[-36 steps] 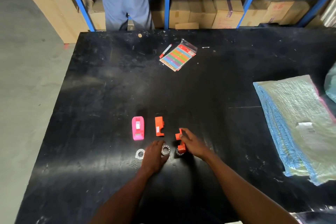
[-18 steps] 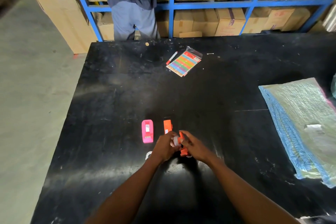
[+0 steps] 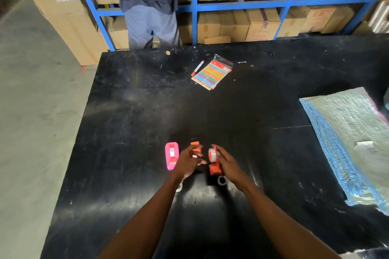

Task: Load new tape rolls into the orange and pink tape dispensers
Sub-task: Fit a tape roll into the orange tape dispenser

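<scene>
Our right hand (image 3: 228, 164) steadies the orange dispenser (image 3: 215, 167), a tape roll (image 3: 212, 154) now seated in it. Our left hand (image 3: 188, 161) has let go, fingers spread and seemingly empty. The pink dispenser (image 3: 172, 155) stays leftward on the black surface (image 3: 147, 111).

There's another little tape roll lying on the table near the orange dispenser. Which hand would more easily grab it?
Probably the left hand: it looks free, fingers spread. The right hand rests against the orange dispenser with a tape roll seated in it. The loose roll lies just below that dispenser, nearer the right wrist.
</scene>
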